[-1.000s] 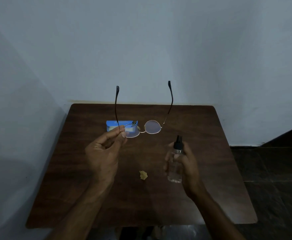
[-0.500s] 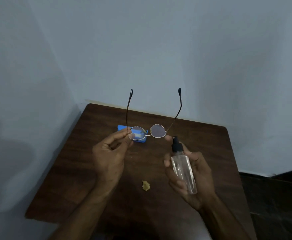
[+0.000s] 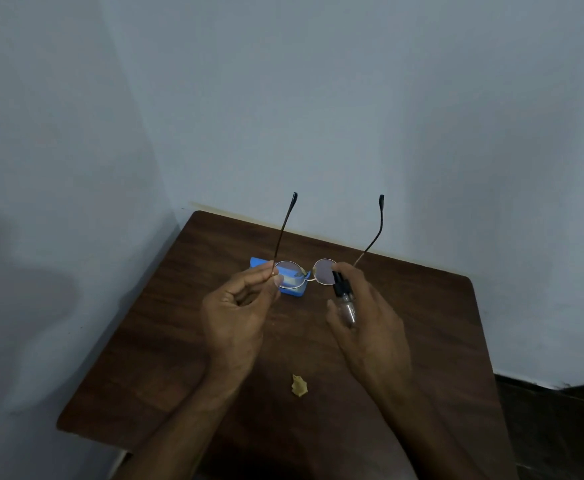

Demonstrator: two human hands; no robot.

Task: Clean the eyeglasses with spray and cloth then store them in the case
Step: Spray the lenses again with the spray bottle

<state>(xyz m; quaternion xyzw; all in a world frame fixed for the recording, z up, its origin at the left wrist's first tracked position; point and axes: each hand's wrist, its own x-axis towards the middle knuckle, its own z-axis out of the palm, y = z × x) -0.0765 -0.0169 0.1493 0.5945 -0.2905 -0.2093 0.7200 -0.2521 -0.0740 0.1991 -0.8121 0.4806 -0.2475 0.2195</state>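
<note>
Round thin-rimmed eyeglasses (image 3: 323, 270) hang in the air above the table, temples pointing up and away. My left hand (image 3: 236, 315) pinches them at the left hinge. My right hand (image 3: 366, 323) grips a small clear spray bottle (image 3: 346, 303) with a black nozzle, which sits right at the right lens. A blue case (image 3: 295, 289) lies on the table behind the left lens, partly hidden. A small crumpled yellow cloth (image 3: 299, 385) lies on the table between my forearms.
The dark wooden table (image 3: 165, 358) stands against a pale wall in a corner. Its left and near edges are in view. Dark floor (image 3: 560, 420) shows at the right.
My right hand has raised the spray bottle and tipped its nozzle up to the right lens. The left hand keeps holding the glasses.
</note>
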